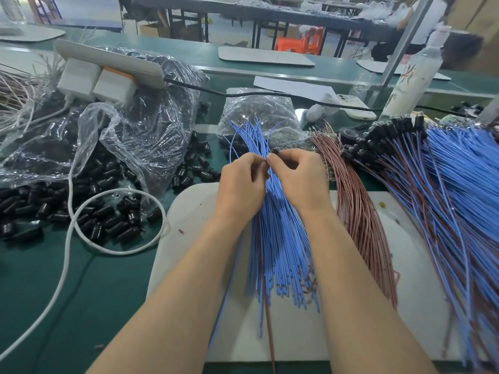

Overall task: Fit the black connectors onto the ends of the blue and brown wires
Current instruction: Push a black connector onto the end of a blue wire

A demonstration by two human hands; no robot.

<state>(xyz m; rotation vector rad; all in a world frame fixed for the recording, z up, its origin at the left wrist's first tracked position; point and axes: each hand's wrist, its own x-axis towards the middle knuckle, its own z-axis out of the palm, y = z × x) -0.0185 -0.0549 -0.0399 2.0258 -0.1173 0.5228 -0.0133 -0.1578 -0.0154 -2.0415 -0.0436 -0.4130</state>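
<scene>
Where the green table carries a white mat, the blue wires fan out beneath both forearms. The left hand, fingers curled, pinches one wire near its far end. Just beside it, the right hand holds a black connector in a narrow fingertip grip.

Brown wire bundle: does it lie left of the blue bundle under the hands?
No, the brown wire bundle lies right of the blue bundle, past the right hand.
</scene>
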